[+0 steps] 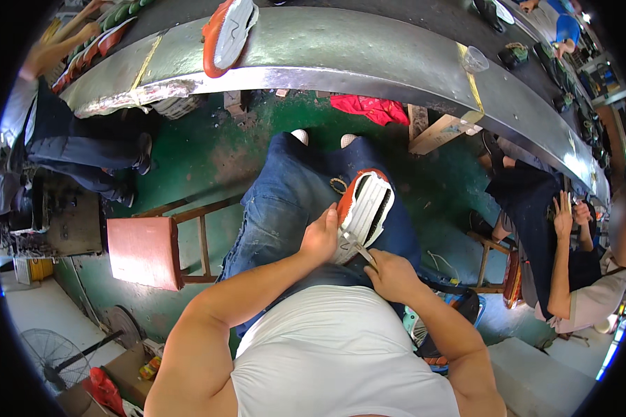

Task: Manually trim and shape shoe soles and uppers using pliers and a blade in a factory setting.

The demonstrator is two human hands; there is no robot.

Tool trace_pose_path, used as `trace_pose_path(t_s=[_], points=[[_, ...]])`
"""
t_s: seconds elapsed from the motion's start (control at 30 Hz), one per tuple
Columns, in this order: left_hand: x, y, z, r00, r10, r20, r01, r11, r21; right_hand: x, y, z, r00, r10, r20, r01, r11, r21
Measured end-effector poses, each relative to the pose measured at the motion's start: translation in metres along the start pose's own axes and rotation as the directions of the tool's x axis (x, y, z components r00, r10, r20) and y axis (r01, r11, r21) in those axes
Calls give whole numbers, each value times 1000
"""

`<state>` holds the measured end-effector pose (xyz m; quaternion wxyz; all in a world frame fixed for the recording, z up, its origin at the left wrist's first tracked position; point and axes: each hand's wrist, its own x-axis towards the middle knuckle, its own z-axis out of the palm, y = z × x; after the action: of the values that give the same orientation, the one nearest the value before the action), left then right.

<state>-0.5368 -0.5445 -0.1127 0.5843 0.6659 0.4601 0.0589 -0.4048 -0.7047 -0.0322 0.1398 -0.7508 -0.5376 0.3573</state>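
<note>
Head cam: orange/white shoe pc (pixel 366 206) is over the lap, mostly on the far side of both hands, far end angled a bit right. L hand (pixel 320 238) has its near left edge pinched, so most of the shoe sticks out past that grip. R hand (pixel 393 276) is wrapped round a slim metal-looking tool (pixel 360 249), w/ the tool's far end at the shoe's near part; can't tell exact contact tbh.
</note>
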Motion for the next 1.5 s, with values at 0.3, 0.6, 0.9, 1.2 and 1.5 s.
trace_pose_path(t_s=[0.3,0.6,0.9,1.2,1.5], points=[[6,-13,3,864,491,110,-498,805,321,21,11,-36,917,-190,-352,50,927,-371],[8,31,-21,811,339,477,-569,645,510,11,55,-45,964,233,128,-255,944,208],[9,65,-24,812,137,568,-513,633,580,46,59,-22,973,107,-204,-98,994,52],[-10,-9,-23,959,121,256,-143,987,71,26,36,-28,975,32,-222,0,989,145],[-4,62,-65,835,-96,541,-178,884,432,-2,65,11,960,198,-199,-88,884,459]])
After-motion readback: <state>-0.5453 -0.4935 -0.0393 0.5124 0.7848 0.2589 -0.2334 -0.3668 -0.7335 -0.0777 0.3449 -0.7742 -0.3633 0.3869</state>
